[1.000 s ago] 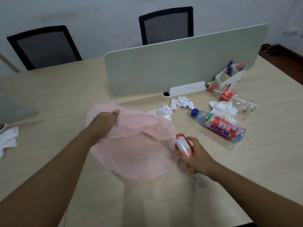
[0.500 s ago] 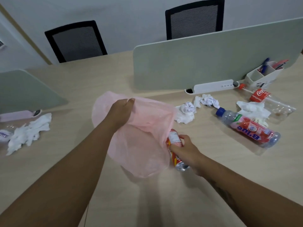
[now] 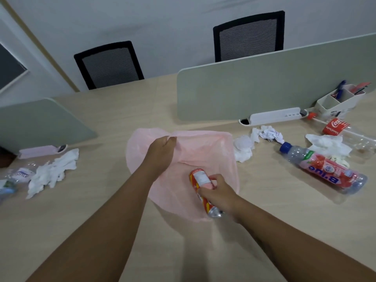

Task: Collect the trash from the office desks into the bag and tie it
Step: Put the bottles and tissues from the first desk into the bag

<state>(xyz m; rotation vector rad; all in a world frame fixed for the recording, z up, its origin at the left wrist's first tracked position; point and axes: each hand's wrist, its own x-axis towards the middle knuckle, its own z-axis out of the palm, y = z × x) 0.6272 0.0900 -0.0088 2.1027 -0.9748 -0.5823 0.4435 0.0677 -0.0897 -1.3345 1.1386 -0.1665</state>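
Both hands: busy.
Left hand (image 3: 160, 153): fingers pinch the rim of thin pink plastic bag (image 3: 205, 149) at 11 o'clock, so its mouth gapes.
Right hand (image 3: 218, 193): fingers clasp red-and-yellow metal can (image 3: 200, 179) over the bag's 5 o'clock, likely for dropping in.

My bag (image 3: 203, 151) is pale, see-through pink. My can (image 3: 200, 180), against the bag, is red with yellow marks and a white label. Right of the bag, the bottle (image 3: 325, 169) has a blue cap and a pink-red label.

The bag (image 3: 203, 147) is thin, translucent pink plastic. The can (image 3: 200, 181) is glossy printed metal. The counter (image 3: 122, 110) is matt pale wood-grain; the tissues (image 3: 55, 169) are crumpled white paper.
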